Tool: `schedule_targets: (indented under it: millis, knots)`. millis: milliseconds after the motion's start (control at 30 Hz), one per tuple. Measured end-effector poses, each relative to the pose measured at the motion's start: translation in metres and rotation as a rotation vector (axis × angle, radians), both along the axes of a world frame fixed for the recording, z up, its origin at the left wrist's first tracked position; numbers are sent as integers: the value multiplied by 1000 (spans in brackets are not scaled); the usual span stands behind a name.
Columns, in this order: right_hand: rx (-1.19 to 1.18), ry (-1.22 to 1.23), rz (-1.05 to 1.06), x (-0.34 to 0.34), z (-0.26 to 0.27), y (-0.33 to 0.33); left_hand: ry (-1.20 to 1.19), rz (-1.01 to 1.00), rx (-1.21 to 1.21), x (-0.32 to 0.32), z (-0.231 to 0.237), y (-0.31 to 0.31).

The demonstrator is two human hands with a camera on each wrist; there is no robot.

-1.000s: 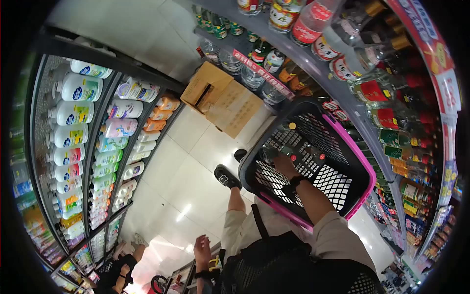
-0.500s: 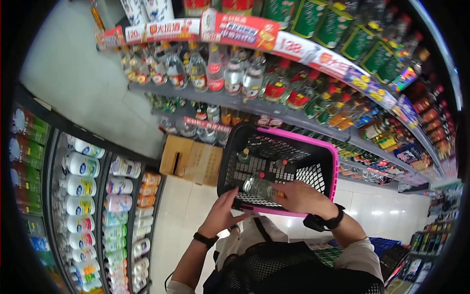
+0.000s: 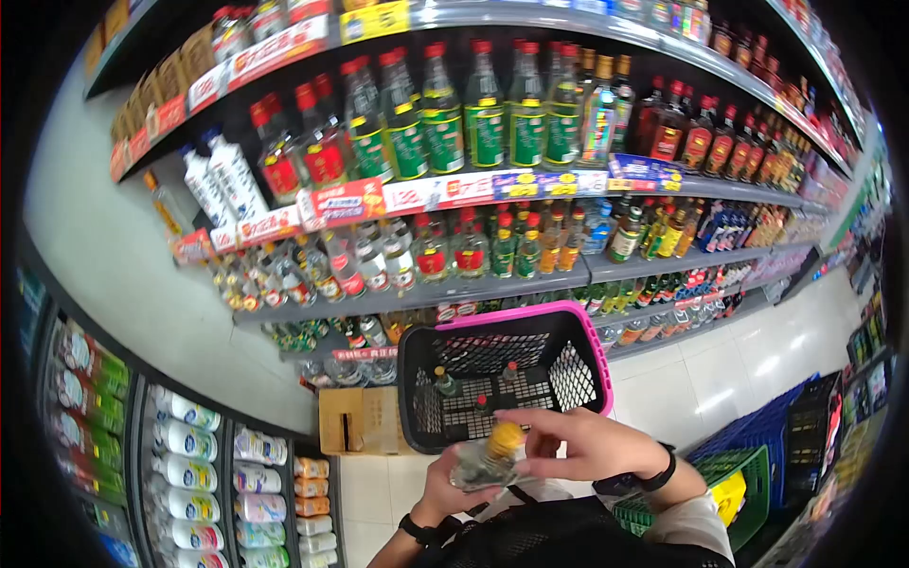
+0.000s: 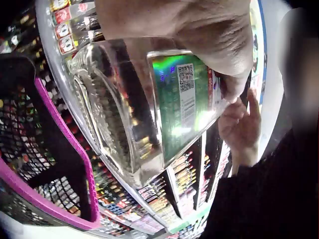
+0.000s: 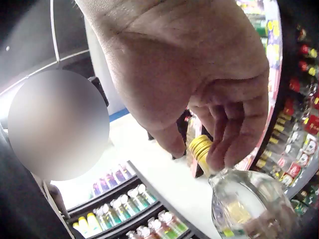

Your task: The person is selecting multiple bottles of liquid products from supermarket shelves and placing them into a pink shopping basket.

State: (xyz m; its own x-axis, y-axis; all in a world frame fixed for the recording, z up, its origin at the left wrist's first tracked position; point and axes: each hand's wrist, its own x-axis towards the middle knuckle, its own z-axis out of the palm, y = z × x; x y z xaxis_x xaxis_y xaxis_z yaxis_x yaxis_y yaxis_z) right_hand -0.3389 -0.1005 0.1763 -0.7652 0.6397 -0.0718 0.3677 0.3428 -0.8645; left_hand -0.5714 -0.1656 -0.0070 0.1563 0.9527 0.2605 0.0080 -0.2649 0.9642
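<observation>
Since the left hand [image 3: 443, 490] is wrapped round a clear, square-sided glass bottle [image 4: 119, 99], that's the easy part: it's just on the wearer's side of the black plastic mesh basket with a pink rim [image 3: 409, 379]. Right hand [image 3: 592, 447] is loosely bent around the ridged gold screw cap [image 5: 200, 148], thumb apart from it; can't tell how firmly any fingertip touches. Only the left wrist view shows the moulded base and the shiny green rainbow-sheen label [image 4: 172, 124] with its QR code. Right wrist gets the rounded shoulder. Behind the basket, red-capped glass bottles with green labels [image 3: 484, 123] line a shelf, lettering too blurred for me; left of it, a brown cardboard box [image 3: 379, 417]
</observation>
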Motion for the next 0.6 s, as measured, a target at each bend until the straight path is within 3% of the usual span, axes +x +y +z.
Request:
schedule_targets:
  millis: [67,167,233,267,367,467,600]
  knots:
    - [-117,254,-243,31,-23,-12,-97,46,-109,17,7,10]
    - [-36,231,-453,85,-57,-28,-327,203,-220,53,24,35]
    - [-56,260,-553,127,-65,-41,-355,282,-287,70,0,57]
    - [-107,228,-639,151,-71,-47,-417,283,-315,97,26,69]
    - [-166,198,-809,227,-97,-67,-521,342,-322,164,38,105]
    - [-263,184,-1030,302,-116,-78,-521,367,-298,233,41,134]
    - [-269,150,-1152,385,-135,-83,-436,343,-260,309,32,160]
